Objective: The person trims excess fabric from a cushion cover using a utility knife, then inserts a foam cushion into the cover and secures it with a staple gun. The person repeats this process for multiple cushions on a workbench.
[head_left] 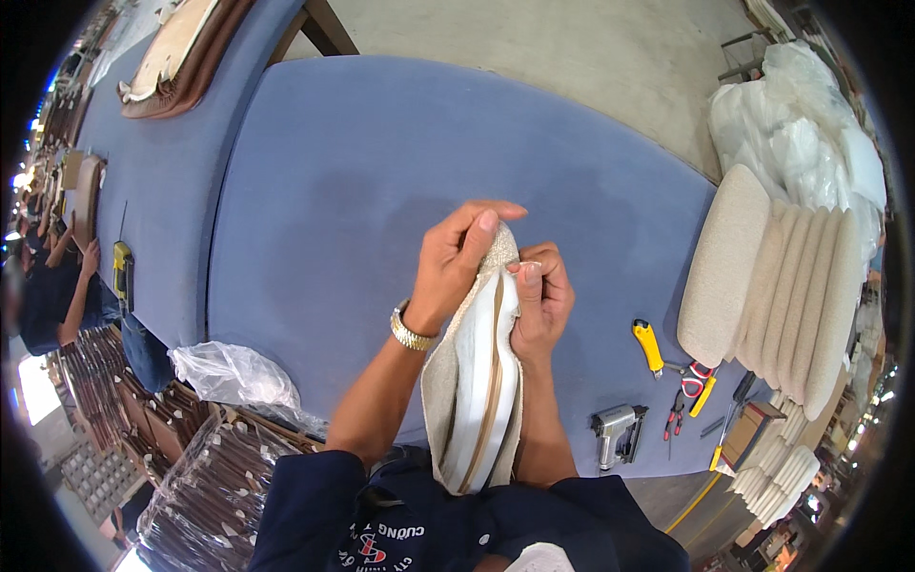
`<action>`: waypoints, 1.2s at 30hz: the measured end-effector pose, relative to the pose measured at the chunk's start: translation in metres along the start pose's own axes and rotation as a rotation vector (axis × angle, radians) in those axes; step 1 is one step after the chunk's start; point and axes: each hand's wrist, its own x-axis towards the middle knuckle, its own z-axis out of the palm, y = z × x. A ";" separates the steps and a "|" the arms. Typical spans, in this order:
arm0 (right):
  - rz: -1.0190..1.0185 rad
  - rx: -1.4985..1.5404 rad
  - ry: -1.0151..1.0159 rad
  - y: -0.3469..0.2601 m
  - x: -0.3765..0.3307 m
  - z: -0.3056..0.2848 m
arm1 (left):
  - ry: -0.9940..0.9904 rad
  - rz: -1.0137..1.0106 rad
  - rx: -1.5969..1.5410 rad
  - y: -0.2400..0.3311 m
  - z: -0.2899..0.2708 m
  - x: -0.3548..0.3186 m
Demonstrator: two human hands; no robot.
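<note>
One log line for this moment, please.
left hand: gripping cushion top | right hand: pinching fabric edge | cushion: upright over blue table

You hold a beige fabric-covered seat pad [474, 381] upright on edge, white foam showing, above the tabletop's [362, 191] near edge.

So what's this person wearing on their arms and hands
Both hands are bare, no gloves. The left hand has a gold-coloured metal watch at the wrist; the right hand wears nothing. Short dark navy sleeves leave both forearms uncovered.
</note>
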 end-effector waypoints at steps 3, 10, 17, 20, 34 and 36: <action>-0.036 -0.009 -0.010 0.003 0.001 -0.004 | -0.020 0.054 -0.108 -0.010 0.002 -0.008; -0.073 -0.092 0.079 0.002 0.001 -0.005 | -0.077 0.075 -0.012 -0.006 0.001 -0.011; -0.157 -0.336 0.069 0.002 0.002 -0.004 | -0.113 0.057 0.107 -0.003 -0.007 -0.009; -0.168 -0.471 0.059 -0.002 0.003 0.001 | -0.084 0.013 0.127 -0.006 -0.009 -0.008; 0.082 -0.344 0.146 -0.033 -0.079 -0.123 | -0.044 -0.048 0.235 0.001 -0.022 -0.006; 0.191 -0.335 0.192 -0.039 -0.121 -0.157 | -0.027 -0.062 0.271 0.000 -0.021 -0.006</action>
